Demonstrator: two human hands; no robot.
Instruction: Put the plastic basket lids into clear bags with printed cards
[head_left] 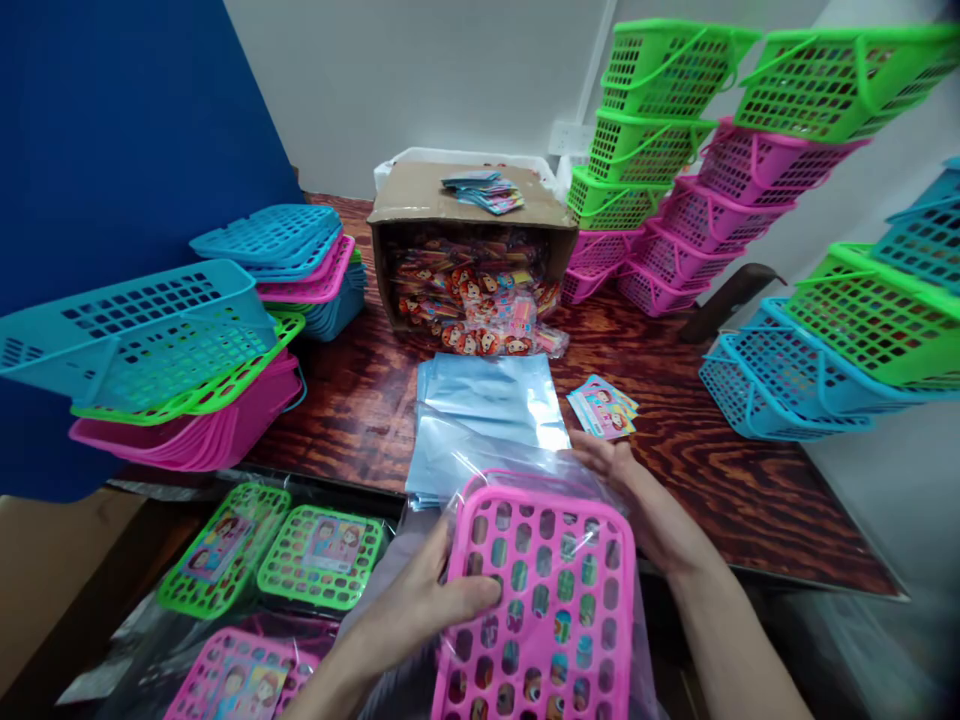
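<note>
In the head view, my left hand (pixel 439 610) grips the bagged pink basket (pixel 551 600) above my lap (thumb across its lid). My right hand (pixel 626 490), apart from my left, touches the clear bag (pixel 517 462) near the picture cards (pixel 602 408).
</note>
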